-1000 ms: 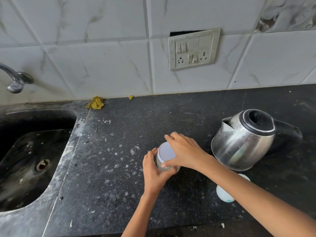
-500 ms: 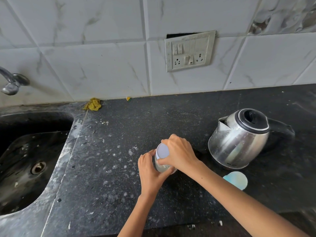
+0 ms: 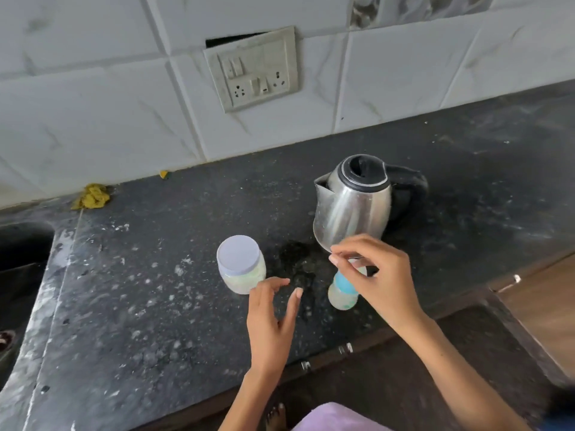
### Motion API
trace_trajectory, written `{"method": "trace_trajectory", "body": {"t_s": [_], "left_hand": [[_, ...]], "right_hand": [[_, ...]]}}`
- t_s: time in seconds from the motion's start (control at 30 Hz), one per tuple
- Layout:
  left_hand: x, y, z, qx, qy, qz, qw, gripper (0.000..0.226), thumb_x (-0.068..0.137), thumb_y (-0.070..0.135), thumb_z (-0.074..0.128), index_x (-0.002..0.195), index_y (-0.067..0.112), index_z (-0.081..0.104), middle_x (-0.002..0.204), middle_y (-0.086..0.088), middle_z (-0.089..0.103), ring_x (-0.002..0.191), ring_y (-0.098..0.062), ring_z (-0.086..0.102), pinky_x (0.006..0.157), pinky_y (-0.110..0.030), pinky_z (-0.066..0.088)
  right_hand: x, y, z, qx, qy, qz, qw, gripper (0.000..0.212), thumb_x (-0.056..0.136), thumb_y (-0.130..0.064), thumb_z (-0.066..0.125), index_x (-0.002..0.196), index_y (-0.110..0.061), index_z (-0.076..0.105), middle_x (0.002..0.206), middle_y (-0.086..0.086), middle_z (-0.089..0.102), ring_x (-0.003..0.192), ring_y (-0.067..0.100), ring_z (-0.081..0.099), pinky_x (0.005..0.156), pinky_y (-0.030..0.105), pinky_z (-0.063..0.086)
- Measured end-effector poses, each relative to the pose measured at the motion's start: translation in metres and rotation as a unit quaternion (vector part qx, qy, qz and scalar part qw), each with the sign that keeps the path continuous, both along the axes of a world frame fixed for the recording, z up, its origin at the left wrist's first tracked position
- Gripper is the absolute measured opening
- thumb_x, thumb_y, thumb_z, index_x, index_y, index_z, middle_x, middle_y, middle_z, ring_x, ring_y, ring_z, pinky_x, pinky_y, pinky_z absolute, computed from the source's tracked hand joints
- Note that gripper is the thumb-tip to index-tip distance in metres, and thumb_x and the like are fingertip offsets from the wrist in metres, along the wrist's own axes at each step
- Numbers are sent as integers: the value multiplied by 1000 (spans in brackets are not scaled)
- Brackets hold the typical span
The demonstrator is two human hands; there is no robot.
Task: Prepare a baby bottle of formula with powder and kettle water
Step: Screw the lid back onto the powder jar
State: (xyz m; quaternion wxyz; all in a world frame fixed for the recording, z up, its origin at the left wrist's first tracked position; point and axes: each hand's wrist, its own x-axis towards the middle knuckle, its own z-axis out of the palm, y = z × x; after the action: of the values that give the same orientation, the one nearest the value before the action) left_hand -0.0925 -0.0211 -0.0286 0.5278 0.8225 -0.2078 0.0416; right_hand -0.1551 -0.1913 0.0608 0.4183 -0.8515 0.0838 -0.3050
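Observation:
A clear powder jar (image 3: 240, 266) with a pale round lid stands on the black counter (image 3: 140, 306). My left hand (image 3: 273, 312) hovers just right of the jar, fingers spread, touching nothing. A small baby bottle (image 3: 342, 292) with a blue collar stands in front of the steel kettle (image 3: 351, 209). My right hand (image 3: 382, 275) is over the bottle, its thumb and fingers closed around the bottle's top, which they hide. The kettle's black lid is down and its handle points right.
A sink (image 3: 21, 259) lies at the far left. A yellow cloth (image 3: 91, 197) sits by the tiled wall, under a switch and socket panel (image 3: 252, 70). A wet patch (image 3: 295, 262) marks the counter between jar and bottle. A wooden cabinet front (image 3: 544, 306) is at right.
Both hands have let go of the jar, which now stands alone with its lid on. My right hand moved right onto the bottle. The view shifted right and tilted.

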Motion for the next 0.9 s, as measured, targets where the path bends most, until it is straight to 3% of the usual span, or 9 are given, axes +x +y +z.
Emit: {"method": "trace_trajectory", "body": {"t_s": [0.07, 0.17, 0.27, 0.33, 0.47, 0.6, 0.77, 0.9], "left_hand": [[-12, -18, -1, -1, 22, -33, 999, 29, 90, 45, 57, 109, 24, 62, 108, 14, 62, 104, -5, 57, 86, -25, 49], [-33, -39, -6, -10, 77, -51, 996, 31, 93, 40, 58, 120, 26, 62, 119, 16, 63, 113, -1, 57, 92, -32, 52], [-51, -54, -8, -38, 115, -42, 992, 37, 93, 41, 53, 127, 26, 60, 124, 14, 64, 117, 4, 56, 97, -32, 50], [-62, -61, -5, -62, 140, -51, 987, 38, 96, 40, 48, 130, 28, 57, 128, 19, 61, 121, 6, 52, 102, -27, 47], [-70, -68, 1, -65, 174, -61, 981, 44, 97, 45, 39, 139, 33, 42, 122, 38, 56, 121, 14, 47, 98, -10, 41], [-57, -64, 2, -57, 192, -65, 978, 56, 91, 60, 31, 142, 38, 26, 111, 54, 48, 115, 23, 45, 89, 1, 32], [-22, -60, -3, -83, 238, -44, 967, 69, 91, 67, 26, 151, 33, 19, 151, 22, 29, 138, 10, 25, 105, -2, 22], [3, -60, -1, -102, 259, -35, 960, 63, 95, 56, 25, 151, 29, 18, 157, 16, 19, 141, 8, 16, 106, 0, 17]], "right_hand": [[-25, -18, -9, -2, -24, -59, 998, 6, 82, -2, 73, 87, -4, 72, 86, 0, 70, 76, 10, 66, 56, 21, 53], [-49, -38, -44, 18, 14, -100, 995, 17, 78, 5, 73, 90, -8, 70, 88, -2, 69, 77, 8, 66, 57, 20, 54], [-52, -44, -84, 43, 142, -55, 987, 42, 73, -9, 80, 111, -17, 66, 106, -9, 67, 91, 4, 67, 67, 29, 59], [-47, -44, -102, 46, 221, -8, 974, 60, 71, -22, 84, 125, -24, 58, 119, -13, 64, 101, 2, 65, 75, 26, 59], [-30, -43, -117, 82, 218, -3, 972, 48, 72, -18, 84, 116, -24, 65, 112, -12, 71, 95, 2, 69, 74, 32, 61], [-4, -34, -117, 34, 221, -5, 975, 42, 74, -24, 82, 113, -21, 67, 109, -10, 73, 95, 5, 70, 81, 35, 59], [39, -13, -110, -4, 221, 2, 975, 41, 83, -33, 72, 122, -23, 64, 113, -8, 72, 107, 10, 66, 87, 33, 56], [65, -4, -107, 6, 226, -4, 974, 39, 87, -29, 68, 125, -21, 62, 113, -6, 72, 107, 11, 66, 89, 25, 52]]}}
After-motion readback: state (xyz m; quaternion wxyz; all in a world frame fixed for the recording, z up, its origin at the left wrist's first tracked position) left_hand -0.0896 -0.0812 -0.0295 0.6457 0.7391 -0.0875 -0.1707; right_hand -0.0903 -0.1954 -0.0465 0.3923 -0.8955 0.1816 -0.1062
